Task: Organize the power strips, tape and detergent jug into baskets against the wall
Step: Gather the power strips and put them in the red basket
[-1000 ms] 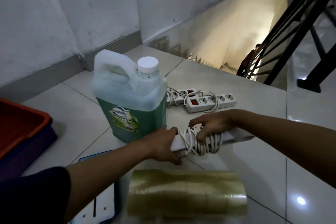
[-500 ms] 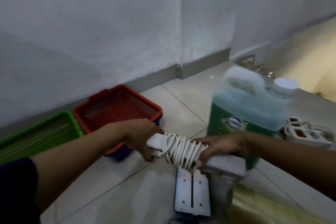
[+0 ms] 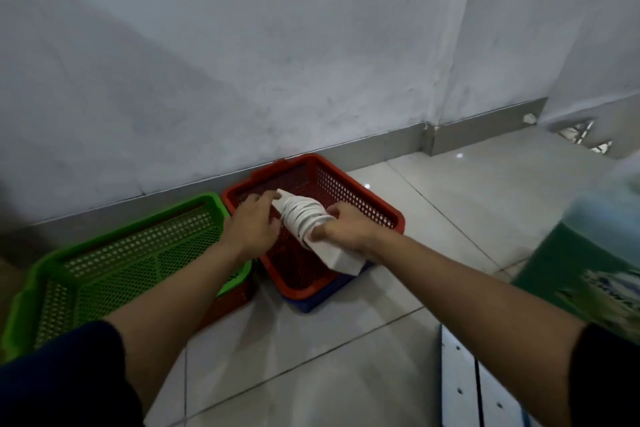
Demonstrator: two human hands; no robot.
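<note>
A white power strip [image 3: 341, 260] with its cord wound around the middle is held over the red basket [image 3: 377, 199], slanting from far left to near right. My left hand [image 3: 254, 227] grips its far end and my right hand [image 3: 341, 227] grips just past the coil. The red basket sits in a blue one [image 3: 329, 293] against the wall. The green detergent jug [image 3: 588, 267] stands blurred at the right edge.
A green basket [image 3: 114, 236], stacked in a red one, stands left of the red basket along the wall. A white slotted panel [image 3: 478, 388] lies on the tiled floor at the bottom right. A stair edge shows at the far right.
Both hands carried the wound power strip left and forward, from beside the jug to over the red basket. The view swung left; the tape and other power strips left the frame.
</note>
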